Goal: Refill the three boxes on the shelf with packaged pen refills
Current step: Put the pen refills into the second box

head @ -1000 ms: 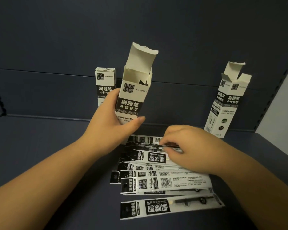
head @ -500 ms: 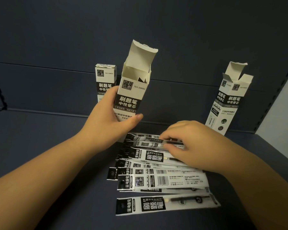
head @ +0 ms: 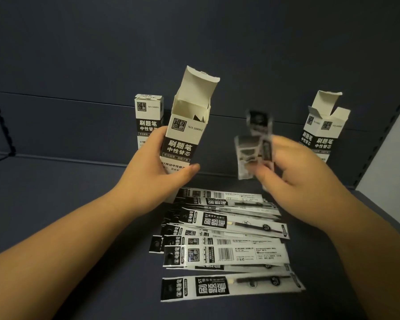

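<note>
Middle open-flapped refill box (head: pixel 187 132) gripped by left hand (head: pixel 157 174), held tilted above shelf floor (head: pixel 56 215). Few packaged refills (head: pixel 255 144) pinched upright in right hand (head: pixel 293 179), blurred, exact count can't be told, held just right of box mouth. Loading step in hand, looks like. Next move: packets to be lined up with opening and slid down, flaps kept clear. Big pile of refills (head: pixel 226 236) left on shelf. Closed box (head: pixel 148 118) behind, open box (head: pixel 322 128) at right, neither touched.
</note>
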Motion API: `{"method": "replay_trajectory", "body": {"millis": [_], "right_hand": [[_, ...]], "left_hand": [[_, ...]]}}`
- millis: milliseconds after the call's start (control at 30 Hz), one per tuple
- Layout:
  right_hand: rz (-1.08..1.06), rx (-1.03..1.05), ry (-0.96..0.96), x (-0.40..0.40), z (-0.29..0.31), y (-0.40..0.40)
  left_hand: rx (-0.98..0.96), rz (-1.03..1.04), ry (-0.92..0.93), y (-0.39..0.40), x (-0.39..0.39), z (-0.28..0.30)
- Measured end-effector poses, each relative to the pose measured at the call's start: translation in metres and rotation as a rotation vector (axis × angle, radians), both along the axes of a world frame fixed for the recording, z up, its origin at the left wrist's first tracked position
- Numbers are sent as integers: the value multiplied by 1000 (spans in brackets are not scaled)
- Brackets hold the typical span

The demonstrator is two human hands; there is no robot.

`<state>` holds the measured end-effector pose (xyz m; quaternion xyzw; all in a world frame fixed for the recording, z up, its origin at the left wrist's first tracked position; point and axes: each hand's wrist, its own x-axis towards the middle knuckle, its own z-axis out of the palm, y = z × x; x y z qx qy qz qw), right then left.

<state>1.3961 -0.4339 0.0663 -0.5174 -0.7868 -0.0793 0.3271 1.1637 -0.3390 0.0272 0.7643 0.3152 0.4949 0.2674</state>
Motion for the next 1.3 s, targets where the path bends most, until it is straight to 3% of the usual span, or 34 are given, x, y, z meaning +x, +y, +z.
{"method": "replay_trajectory", "body": {"millis": [167, 500, 767, 967, 1133, 1300], "right_hand": [[46, -79, 329, -4, -3, -2], [107, -288, 631, -9, -7, -7], [200, -384, 731, -12, -6, -3], [348, -212, 1026, -21, 4, -11], [350, -12, 1248, -28, 10, -17], [291, 96, 1304, -31, 9, -19]], "left_hand": [[-6, 3, 22, 1, 1, -2], [-11, 5, 29, -1, 0, -1], [-9, 6, 54, 1, 0, -2], [-40, -55, 54, -1, 1, -1], [18, -45, 111, 0, 1, -5], [70, -46, 155, -2, 3, -7]]}}
